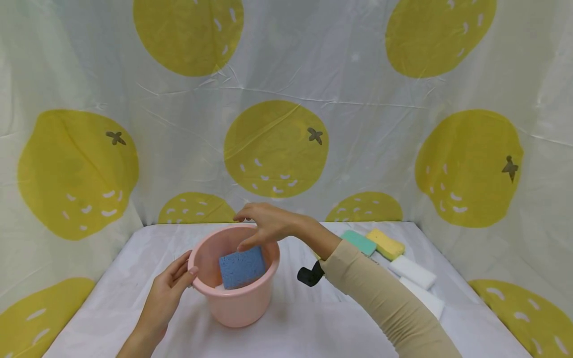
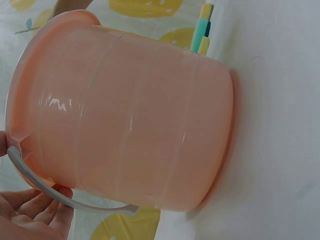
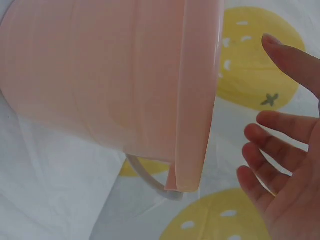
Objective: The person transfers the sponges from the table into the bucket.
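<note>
A pink plastic bucket (image 1: 241, 307) stands on the white-covered table, with a blue sponge (image 1: 243, 268) leaning inside it. My left hand (image 1: 163, 293) grips the bucket's left rim, thumb over the edge and fingers on the outside. The left wrist view shows the grey bucket handle (image 2: 65, 199) hanging beside those fingers. Over the mouth of the bucket is my right hand (image 1: 270, 224), its thumb near the sponge's top edge. In the right wrist view, the right hand's fingers (image 3: 272, 145) are spread and hold nothing. What lies under the sponge is mostly hidden.
To the right lie a green sponge (image 1: 359, 242), a yellow sponge (image 1: 386, 244) and two white sponges, one nearer the back (image 1: 413, 271) and one partly behind the right sleeve (image 1: 389, 303). A fruit-print curtain (image 1: 179, 149) encloses the table's back and sides.
</note>
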`<state>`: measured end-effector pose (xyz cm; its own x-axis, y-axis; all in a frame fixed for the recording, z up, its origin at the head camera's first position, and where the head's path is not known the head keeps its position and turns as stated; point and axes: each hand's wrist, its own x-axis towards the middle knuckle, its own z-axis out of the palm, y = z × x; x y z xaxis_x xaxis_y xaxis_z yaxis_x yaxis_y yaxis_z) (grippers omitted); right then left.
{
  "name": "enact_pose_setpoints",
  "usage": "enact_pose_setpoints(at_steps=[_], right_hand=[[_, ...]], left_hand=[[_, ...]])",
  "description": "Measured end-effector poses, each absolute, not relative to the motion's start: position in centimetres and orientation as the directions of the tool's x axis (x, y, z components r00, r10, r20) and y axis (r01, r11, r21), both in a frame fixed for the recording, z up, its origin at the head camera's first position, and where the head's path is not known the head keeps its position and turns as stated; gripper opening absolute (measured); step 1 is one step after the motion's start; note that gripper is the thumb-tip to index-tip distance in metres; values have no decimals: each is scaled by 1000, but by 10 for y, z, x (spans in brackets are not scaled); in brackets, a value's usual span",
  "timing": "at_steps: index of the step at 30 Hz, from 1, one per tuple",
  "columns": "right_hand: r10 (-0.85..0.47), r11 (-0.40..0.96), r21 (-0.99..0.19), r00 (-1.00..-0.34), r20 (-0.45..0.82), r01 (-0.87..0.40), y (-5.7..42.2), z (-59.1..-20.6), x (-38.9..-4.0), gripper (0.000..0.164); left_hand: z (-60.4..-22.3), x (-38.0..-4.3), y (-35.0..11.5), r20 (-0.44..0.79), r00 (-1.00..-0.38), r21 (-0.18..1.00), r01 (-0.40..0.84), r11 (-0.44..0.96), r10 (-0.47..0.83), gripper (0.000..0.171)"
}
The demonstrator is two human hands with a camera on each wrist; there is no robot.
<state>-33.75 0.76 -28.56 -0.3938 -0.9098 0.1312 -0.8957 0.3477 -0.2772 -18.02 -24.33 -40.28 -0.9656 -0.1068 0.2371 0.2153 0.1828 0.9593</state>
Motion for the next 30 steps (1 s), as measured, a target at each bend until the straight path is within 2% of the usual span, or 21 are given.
enact_pose_setpoints(at_steps=[11, 21, 30], right_hand=[[-912, 336, -297, -387, 135, -894, 20, -288, -338, 62], [-885, 406, -268, -449, 122, -874, 39, -284, -334, 63], [-853, 457, -303, -509, 119, -836, 63, -287, -338, 66]], left_hand=[[-403, -180, -244, 229, -968, 961, 208, 181, -105, 58], [-403, -181, -244, 242, -965, 958, 220, 186, -105, 58], [-403, -180, -244, 244, -964, 958, 223, 181, -104, 58]])
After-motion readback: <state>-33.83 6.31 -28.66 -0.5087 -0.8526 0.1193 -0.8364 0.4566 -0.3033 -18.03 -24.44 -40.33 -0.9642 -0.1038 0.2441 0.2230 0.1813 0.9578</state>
